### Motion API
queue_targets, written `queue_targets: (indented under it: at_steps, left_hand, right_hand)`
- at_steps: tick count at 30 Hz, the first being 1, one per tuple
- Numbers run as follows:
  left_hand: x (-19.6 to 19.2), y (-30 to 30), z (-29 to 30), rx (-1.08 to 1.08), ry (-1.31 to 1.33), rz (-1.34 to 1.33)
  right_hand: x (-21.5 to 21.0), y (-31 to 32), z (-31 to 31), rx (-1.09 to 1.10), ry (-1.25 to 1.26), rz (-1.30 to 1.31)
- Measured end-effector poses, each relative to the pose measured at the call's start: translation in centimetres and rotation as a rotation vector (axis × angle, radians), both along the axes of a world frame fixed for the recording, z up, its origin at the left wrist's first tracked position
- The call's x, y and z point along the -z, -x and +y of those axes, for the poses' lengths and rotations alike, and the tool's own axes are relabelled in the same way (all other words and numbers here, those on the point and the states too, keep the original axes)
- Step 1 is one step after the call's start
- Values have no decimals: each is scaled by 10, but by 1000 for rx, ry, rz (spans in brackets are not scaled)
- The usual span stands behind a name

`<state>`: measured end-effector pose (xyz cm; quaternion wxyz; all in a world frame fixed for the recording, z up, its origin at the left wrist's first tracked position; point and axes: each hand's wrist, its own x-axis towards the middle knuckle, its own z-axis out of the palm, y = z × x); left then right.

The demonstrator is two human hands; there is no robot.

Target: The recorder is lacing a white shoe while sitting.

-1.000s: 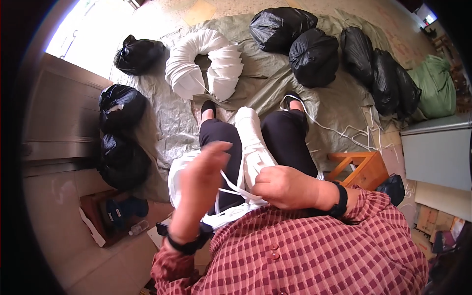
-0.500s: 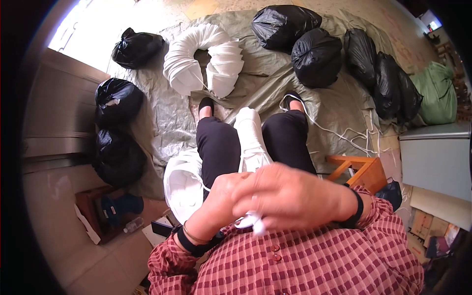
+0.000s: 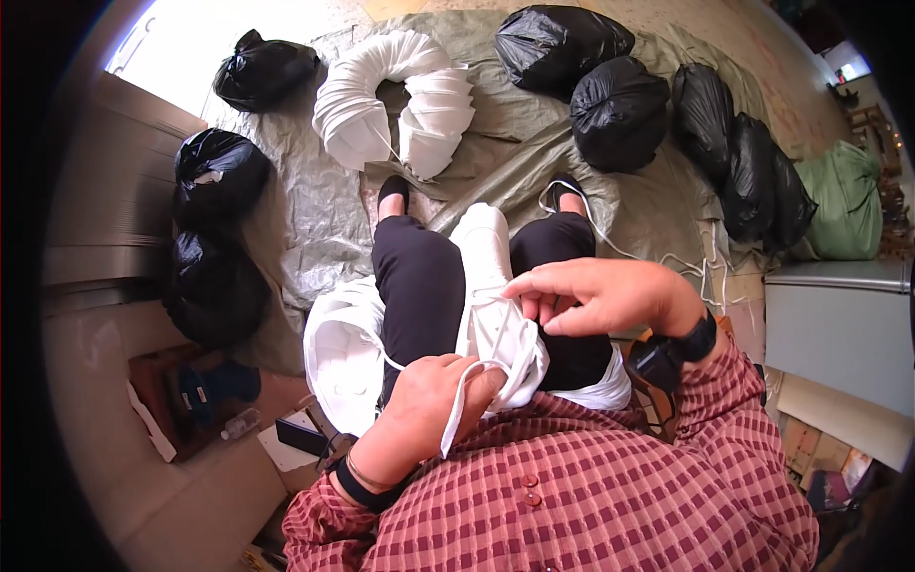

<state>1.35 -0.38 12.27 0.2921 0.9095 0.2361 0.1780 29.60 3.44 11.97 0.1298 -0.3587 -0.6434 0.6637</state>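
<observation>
A white lace-up shoe upper (image 3: 481, 248) lies between my knees, toe pointing away from me. A loose white shoelace (image 3: 456, 419) loops over its near end. My left hand (image 3: 443, 400) is closed around the lace near my lap, and a free end hangs from it. My right hand (image 3: 610, 296) hovers over the upper's right side, its index fingertip at the lacing and its thumb apart from the fingers. More white nested uppers (image 3: 343, 353) sit beside my left knee. White material (image 3: 600, 386) shows under my right wrist.
A ring of stacked white uppers (image 3: 343, 119) rests on the grey-green sheet (image 3: 524, 143) ahead. Several black bags (image 3: 620, 114) stand around it. White cord (image 3: 705, 272) trails on the right, near a grey cabinet (image 3: 839, 305). A green sack (image 3: 843, 200) is behind that.
My hands were together over the near end of the upper. They have separated: the right moved up and outward, the left down with the lace. The lacing is uncovered.
</observation>
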Motion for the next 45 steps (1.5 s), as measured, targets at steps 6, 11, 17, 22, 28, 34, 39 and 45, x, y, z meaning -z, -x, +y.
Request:
queue_targets:
  at_steps: [6, 11, 17, 22, 28, 34, 39, 45]
  left_hand:
    - [3, 3, -6, 8, -92, 144]
    - [0, -3, -7, -16, -135, 102]
    - [-1, 12, -3, 2, -39, 77]
    - [-5, 37, -4, -49, -54, 167]
    - [-4, -45, -8, 257, 26, 137]
    - [-43, -51, 3, 212, -13, 98]
    - [-101, -26, 51, -53, -59, -64]
    - [-76, 16, 58, -568, -91, 158]
  right_hand:
    - [0, 38, -10, 149, -623, -424]
    - [14, 49, -5, 201, -486, -476]
    - [60, 23, -2, 414, 441, -89]
    - [38, 50, -22, 769, -277, -317]
    - [41, 63, -12, 634, -507, -444]
    - [36, 41, -19, 394, -914, -254]
    - [7, 49, -31, 289, -483, 116]
    - [-17, 25, -31, 746, 320, 775]
